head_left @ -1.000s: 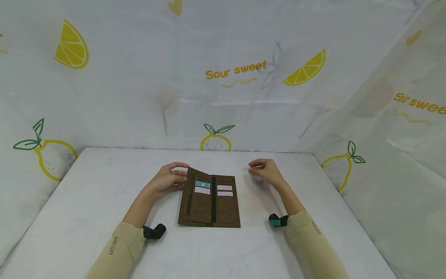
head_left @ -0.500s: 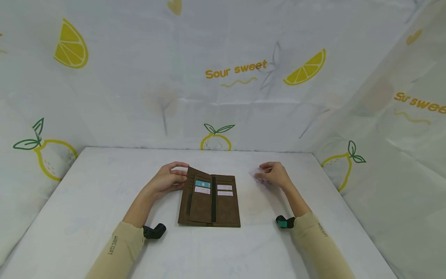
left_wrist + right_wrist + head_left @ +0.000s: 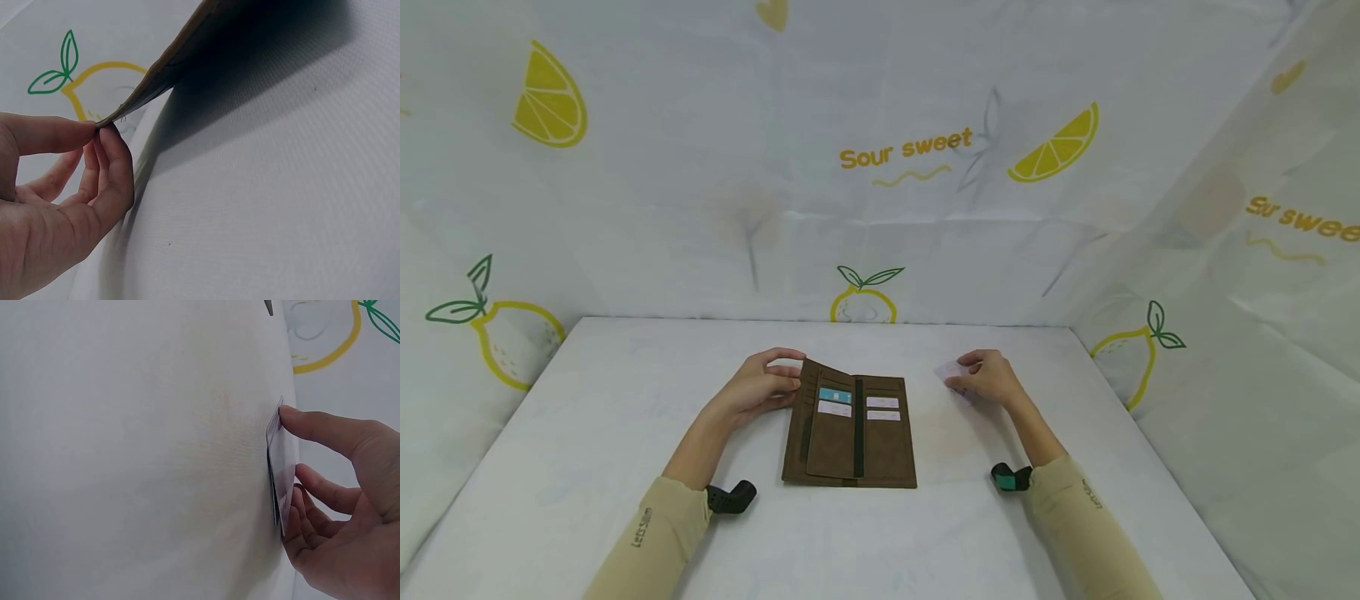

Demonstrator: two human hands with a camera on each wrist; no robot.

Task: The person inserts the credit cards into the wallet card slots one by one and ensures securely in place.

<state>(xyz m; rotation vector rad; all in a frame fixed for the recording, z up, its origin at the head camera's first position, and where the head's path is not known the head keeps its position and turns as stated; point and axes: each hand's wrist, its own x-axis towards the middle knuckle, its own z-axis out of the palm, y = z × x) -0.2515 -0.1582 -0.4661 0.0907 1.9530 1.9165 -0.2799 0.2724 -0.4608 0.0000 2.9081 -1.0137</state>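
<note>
A pale card [image 3: 950, 371] has been lifted off the white table [image 3: 587, 433] and is now pinched in the right hand [image 3: 988, 377], beside the open brown wallet [image 3: 850, 433], whose raised flap is pinched by the left hand [image 3: 758, 387].

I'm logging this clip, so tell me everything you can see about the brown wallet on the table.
The brown wallet is a long bifold that looks like matte leather or suede, lying open on the white table, inner side up. A dark strip runs down its spine. Its slots hold a teal card and three pale cards. The right half lies flat; the left flap is lifted at its far corner, pinched by the left hand. The right hand, apart from it, holds a pale card.
</note>
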